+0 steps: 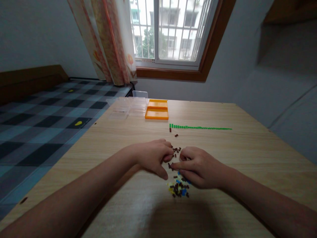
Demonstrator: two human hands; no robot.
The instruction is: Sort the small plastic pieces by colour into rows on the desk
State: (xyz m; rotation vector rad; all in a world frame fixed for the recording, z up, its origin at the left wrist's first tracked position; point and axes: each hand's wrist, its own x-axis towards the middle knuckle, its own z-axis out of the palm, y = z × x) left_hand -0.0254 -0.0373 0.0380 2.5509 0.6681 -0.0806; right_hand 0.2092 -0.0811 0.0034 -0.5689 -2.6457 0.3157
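My left hand [152, 157] and my right hand [198, 167] meet over a small pile of tiny bricks [179, 188] in brown, blue and yellow on the wooden table [123, 142]. Both hands have their fingers curled, and their fingertips pinch small brown bricks [170, 166] between them. A few loose brown bricks [177, 149] lie just beyond the hands. Farther back, a long thin row of green bricks [200, 127] stretches to the right, with two single brown bricks [173, 133] near its left end.
An orange tray [157, 109] sits at the table's far side, with a clear plastic box [126, 107] to its left. A bed with a checked cover [37, 122] adjoins the table's left edge. A curtained window [170, 29] is behind.
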